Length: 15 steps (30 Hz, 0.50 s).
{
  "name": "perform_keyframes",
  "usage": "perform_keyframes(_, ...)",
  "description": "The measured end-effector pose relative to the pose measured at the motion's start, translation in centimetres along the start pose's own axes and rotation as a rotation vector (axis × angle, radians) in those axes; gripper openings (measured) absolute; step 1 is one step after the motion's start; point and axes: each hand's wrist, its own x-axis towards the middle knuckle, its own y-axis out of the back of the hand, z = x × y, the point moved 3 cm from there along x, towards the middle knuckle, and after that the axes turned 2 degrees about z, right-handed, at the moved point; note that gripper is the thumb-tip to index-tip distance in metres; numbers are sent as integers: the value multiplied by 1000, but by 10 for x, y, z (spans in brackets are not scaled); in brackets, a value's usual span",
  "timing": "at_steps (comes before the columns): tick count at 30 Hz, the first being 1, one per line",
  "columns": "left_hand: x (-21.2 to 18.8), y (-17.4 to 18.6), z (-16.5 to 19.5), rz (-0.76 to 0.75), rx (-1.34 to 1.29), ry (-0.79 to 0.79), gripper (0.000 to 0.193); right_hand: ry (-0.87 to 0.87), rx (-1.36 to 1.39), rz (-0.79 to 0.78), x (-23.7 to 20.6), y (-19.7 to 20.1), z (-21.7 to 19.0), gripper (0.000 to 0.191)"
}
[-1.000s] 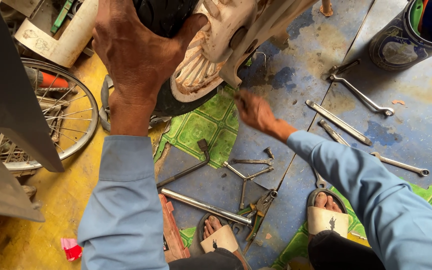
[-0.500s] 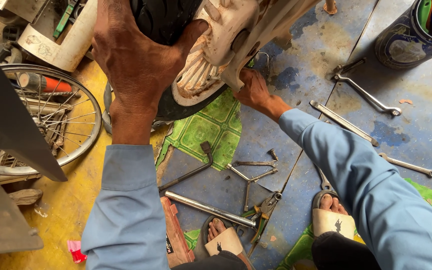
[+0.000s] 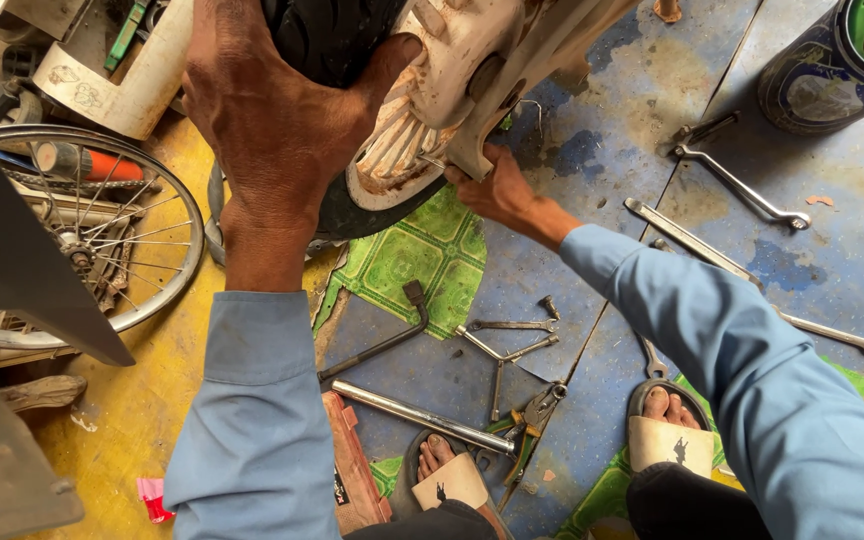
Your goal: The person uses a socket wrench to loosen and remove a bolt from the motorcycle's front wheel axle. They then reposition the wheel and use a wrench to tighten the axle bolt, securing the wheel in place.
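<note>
1. Your left hand (image 3: 272, 120) clasps the black tyre (image 3: 327, 40), thumb hooked over it.
2. Your right hand (image 3: 492, 190) pinches something small at the cream wheel hub (image 3: 402, 150); what it is cannot be made out.
3. The wheel hangs above the green mat (image 3: 417, 265).
4. Spanners (image 3: 742, 185) and a steel tube (image 3: 422, 418) lie on the floor.
</note>
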Motion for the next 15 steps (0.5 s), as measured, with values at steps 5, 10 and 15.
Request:
perform_keyframes(5, -1, -1, 0, 3, -33, -8, 86, 355, -381, 354, 11, 12, 2, 34)
perform_keyframes(10, -2, 1, 2, -9, 7, 15, 86, -116, 413, -20, -11, 2, 25, 25)
perform_keyframes(15, -1, 0, 0, 4, 28, 9, 87, -797, 2064, -250, -31, -30, 20, 18)
